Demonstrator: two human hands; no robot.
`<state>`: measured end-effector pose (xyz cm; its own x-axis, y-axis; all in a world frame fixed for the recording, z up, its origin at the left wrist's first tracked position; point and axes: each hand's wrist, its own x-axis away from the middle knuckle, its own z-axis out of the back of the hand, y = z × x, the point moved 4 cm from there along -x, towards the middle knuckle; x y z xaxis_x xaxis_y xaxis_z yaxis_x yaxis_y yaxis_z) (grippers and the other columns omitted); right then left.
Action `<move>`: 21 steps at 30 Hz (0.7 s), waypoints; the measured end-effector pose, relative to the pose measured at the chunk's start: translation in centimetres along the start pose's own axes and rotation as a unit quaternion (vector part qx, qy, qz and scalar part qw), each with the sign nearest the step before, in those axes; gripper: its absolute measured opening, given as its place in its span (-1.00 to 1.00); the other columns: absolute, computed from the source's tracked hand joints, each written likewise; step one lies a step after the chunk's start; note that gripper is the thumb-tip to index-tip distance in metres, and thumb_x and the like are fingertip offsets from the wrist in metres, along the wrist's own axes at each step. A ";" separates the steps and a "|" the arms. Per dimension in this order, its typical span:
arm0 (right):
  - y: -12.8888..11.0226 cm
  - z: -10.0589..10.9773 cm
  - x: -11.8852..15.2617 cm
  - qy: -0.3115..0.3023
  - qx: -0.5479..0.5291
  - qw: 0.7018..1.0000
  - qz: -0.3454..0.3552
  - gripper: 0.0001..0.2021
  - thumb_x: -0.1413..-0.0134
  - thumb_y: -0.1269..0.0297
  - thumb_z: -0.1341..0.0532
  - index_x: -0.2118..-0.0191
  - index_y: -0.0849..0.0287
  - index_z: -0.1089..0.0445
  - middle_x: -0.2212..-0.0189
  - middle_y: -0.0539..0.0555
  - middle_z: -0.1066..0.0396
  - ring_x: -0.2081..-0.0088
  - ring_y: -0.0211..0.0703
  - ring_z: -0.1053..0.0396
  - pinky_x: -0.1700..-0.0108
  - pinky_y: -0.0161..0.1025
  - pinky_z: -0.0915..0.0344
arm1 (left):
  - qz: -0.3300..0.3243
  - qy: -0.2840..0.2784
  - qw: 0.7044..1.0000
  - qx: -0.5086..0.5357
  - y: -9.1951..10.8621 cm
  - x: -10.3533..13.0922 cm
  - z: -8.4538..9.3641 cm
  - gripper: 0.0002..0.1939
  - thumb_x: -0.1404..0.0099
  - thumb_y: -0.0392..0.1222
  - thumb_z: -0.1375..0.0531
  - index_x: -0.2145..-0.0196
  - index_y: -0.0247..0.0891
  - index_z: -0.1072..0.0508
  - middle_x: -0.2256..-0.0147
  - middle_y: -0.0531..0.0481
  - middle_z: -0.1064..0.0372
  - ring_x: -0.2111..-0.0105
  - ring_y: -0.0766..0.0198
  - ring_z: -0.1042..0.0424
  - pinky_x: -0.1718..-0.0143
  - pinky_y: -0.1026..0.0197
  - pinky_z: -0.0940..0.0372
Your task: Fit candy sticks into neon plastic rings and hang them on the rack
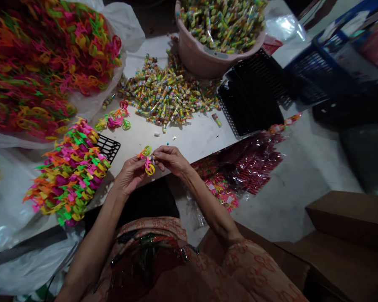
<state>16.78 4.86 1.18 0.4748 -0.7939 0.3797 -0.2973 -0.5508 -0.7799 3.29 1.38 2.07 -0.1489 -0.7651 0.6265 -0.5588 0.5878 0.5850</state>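
Observation:
Between my hands is a small plastic toy (pixel 149 167) in pink, yellow, green and orange, with ring-shaped parts like wheels. My left hand (pixel 130 174) is closed, pinching the toy from its left side. From the right, my right hand (pixel 171 160) pinches a small tube (pixel 151 158) against the toy; the fingers partly cover it. Just beyond them on the white table (pixel 189 140) lie a white bit (pixel 156 134) and a few tiny scraps. A few loose plastic toys (pixel 116 119) lie farther left, near a heap of small filled tubes (pixel 166 94).
A black rack (pixel 108 147) at left lies partly under many stacked toys (pixel 71 176). Behind it bulges a big bag of toys (pixel 50 63). A pink tub (pixel 201 58) of tubes, black trays (pixel 252 100) and a blue basket (pixel 318 67) stand right. Packed bags (pixel 248 163) lie below the table edge.

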 end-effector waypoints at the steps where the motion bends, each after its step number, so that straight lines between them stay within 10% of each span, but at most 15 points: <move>1: -0.2 0.0 0.1 0.005 0.018 1.000 0.011 -0.59 0.26 -0.02 -0.49 0.44 0.21 -0.42 0.61 -0.12 -0.42 0.68 -0.46 -0.24 0.62 -0.45 -0.17 | -0.008 0.006 1.000 -0.007 0.0 0.0 0.1 -0.72 0.12 -0.31 -0.46 0.42 -0.35 -0.50 0.49 -0.02 -0.49 0.57 0.38 -0.40 0.55 0.36 -0.30; 15: 0.0 -0.4 0.2 0.074 0.283 0.951 0.096 -0.61 -0.15 -0.07 -0.23 0.36 0.21 -0.48 0.62 -0.08 -0.31 0.58 -0.34 -0.26 0.48 -0.34 -0.26 | -0.143 0.160 0.974 -0.073 -0.1 0.1 1.6 -0.59 0.32 -0.09 -0.50 0.54 -0.33 -0.47 0.61 0.07 -0.41 0.64 0.38 -0.33 0.60 0.32 -0.27; 21: -3.1 -1.8 0.5 0.049 0.603 0.760 0.239 -0.82 -0.26 0.29 -0.18 0.18 0.14 -0.54 0.21 0.14 -0.47 0.14 -0.11 -0.33 0.08 -0.16 -0.26 | -0.249 0.180 0.944 -0.124 2.2 2.4 0.3 -0.64 0.19 -0.06 -0.48 0.53 -0.29 -0.46 0.59 0.12 -0.36 0.61 0.40 -0.33 0.56 0.34 -0.29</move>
<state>16.40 5.69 4.69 0.4692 -0.8772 -0.1021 0.5862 0.3958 -0.7069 1.49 0.72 4.70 0.3936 -0.8500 0.3502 -0.2719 0.2562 0.9276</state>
